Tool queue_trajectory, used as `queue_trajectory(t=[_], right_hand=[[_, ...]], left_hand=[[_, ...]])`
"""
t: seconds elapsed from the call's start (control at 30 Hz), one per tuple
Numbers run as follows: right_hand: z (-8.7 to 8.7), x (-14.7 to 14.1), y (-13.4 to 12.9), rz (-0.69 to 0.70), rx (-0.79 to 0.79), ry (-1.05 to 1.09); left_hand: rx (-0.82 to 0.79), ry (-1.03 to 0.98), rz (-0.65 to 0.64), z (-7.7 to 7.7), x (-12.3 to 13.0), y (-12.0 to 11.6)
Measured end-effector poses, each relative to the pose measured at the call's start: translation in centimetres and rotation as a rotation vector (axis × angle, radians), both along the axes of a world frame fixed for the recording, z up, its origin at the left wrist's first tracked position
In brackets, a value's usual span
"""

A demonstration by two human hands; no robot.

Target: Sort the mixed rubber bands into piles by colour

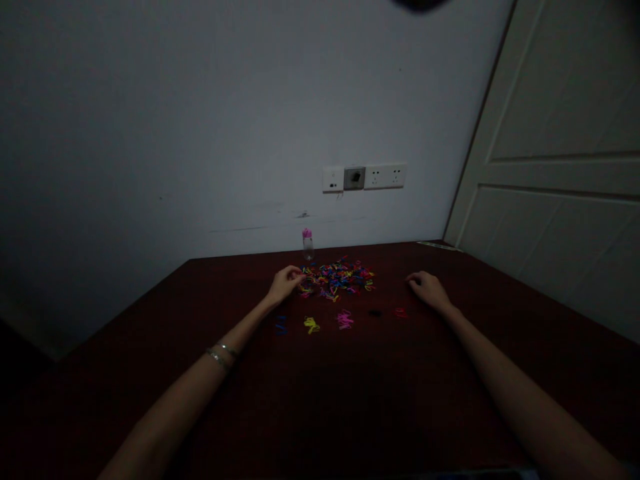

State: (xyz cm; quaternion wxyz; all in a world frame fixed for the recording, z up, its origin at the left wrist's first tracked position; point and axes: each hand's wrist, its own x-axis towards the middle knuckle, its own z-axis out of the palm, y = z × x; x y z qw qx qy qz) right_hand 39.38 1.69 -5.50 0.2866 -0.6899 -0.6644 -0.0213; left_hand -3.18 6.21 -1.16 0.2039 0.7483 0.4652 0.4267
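Observation:
My left hand (pixel 285 284) is at the left edge of a loose pile of small multicoloured rubber bands (pixel 338 280). Its thumb and forefinger are pinched together; whatever lies between them is too small to make out. To the right of the pile, my right hand (pixel 429 291) rests on the table, fingers loosely bent and apart, nothing visible in them. Nearer to me is a row of small groups: blue bands (pixel 281 325), yellow bands (pixel 311 325), pink bands (pixel 345 319), a dark clump (pixel 375 313) and red bands (pixel 401 312).
A clear bottle with a pink cap (pixel 307 245) stands behind the pile, close to the wall. All of this is on a dark red table (pixel 320 393). Wall sockets (pixel 385 176) are above it, and a pale panelled door (pixel 555 160) is at the right. The light is dim.

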Motion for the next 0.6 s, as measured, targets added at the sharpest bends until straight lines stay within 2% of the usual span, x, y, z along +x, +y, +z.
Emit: queue_trajectory(t=[0.13, 0.2, 0.3, 0.47, 0.6], right_hand=[[-0.1, 0.1, 0.1, -0.003, -0.003, 0.002], [-0.1, 0.2, 0.2, 0.002, -0.001, -0.003], [-0.4, 0.3, 0.4, 0.006, 0.004, -0.006], [-0.6, 0.5, 0.6, 0.012, 0.008, 0.034], [0.6, -0.4, 0.2, 0.084, 0.018, 0.164]], left_hand=[[-0.117, -0.217, 0.263, -1.5, -3.7, 2.9], [-0.19, -0.284, 0.32, -1.9, -4.7, 3.5], [-0.226, -0.303, 0.319, -2.3, -5.3, 3.8], [-0.157, -0.238, 0.315, -2.9, -5.4, 4.1], [-0.13, -0.205, 0.315, -2.9, -5.4, 4.1]])
